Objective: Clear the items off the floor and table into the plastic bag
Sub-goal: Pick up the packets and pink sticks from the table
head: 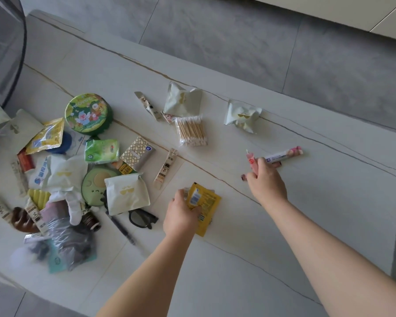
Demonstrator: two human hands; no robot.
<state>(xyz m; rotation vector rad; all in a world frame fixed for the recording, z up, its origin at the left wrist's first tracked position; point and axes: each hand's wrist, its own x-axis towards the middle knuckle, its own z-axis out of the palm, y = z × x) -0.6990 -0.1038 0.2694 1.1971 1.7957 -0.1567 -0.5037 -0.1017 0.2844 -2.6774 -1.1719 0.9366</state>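
Mostly a gathering pass at this point: both hands are out over the white table (238, 259), each taking a small item.

Left hand (181, 216): fingers curled onto the yellow sachet (204, 200), which lies near the table's middle; thumb side hidden, so how firm the pinch is I cannot tell. A paler packet edge shows at its far-left corner, possibly a second piece in the same grip.

Right hand (266, 179): fingers closed round a pink stick packet (252, 161), its top poking out on the far side. A second pink-and-white tube (284, 154) lies just beyond the knuckles, touching or nearly touching the fingertips.

Plastic bag: a crumpled clear-grey bag (66, 234) sits in the pile at the near left, partly buried under white pouches; its mouth is not visible. Well apart from both hands.

Judgement on doing this step well:
- Scoop the tube into the right hand alongside the stick packet before leaving; it saves a reach.
- Slide the sachet to lift an edge instead of clawing it flat.
- Free and open the bag's mouth first, or loose packets will spill back.

Left on the table: cotton swabs (191, 131), two white pouches far right, green round tin (88, 114), glasses (142, 218), the left heap.
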